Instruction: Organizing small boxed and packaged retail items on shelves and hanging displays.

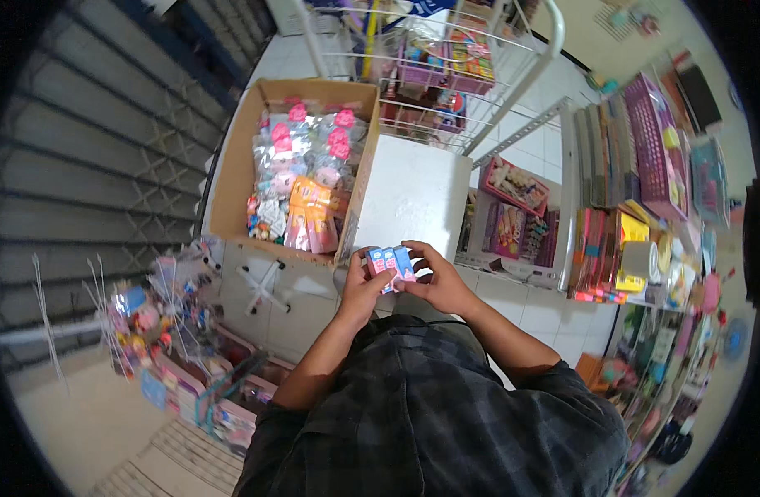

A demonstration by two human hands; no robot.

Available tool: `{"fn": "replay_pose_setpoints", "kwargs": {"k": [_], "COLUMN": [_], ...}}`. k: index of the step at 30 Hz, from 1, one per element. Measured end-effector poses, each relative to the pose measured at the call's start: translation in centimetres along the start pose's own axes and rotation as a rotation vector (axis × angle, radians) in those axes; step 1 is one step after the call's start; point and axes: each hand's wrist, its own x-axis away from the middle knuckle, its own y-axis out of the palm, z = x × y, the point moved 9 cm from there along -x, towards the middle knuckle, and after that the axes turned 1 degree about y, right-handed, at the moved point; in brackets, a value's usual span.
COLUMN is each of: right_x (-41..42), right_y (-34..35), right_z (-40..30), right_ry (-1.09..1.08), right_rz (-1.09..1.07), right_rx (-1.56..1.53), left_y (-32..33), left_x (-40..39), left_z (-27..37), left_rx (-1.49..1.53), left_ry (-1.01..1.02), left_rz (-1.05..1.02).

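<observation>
Side by side in front of my waist are several small pink-and-blue boxes with printing on them. My left hand grips them from the left, its thumb lying across their front. At the right end, my right hand has its fingers and thumb around the last box. Just beyond my hands is a white tabletop. To its left stands an open cardboard box filled with clear-wrapped goods, among them orange-and-pink packets.
A white wire rack with purple baskets rises at the back. Stacked books and a purple basket occupy the right-hand shelf. A folding metal gate runs along the left. Hanging toys are at lower left.
</observation>
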Motion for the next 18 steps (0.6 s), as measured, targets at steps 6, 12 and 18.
{"fn": "replay_pose_setpoints", "kwargs": {"k": [6,12,18], "right_x": [0.7,3.4,6.8], "right_y": [2.6,7.0,14.6], "right_z": [1.2,1.0,0.2], "right_ry": [0.041,0.251,0.245], "right_rz": [-0.311,-0.583,-0.837], "right_rx": [-0.238,-0.461,-0.394], "left_y": [-1.1,-2.1,-5.1], "left_x": [5.6,12.3,21.1], "left_z": [-0.5,0.3,-0.4], "left_rx": [0.126,0.195,0.256], "left_ry": [0.162,0.329,0.513], "left_rz": [0.172,0.301,0.513]}}
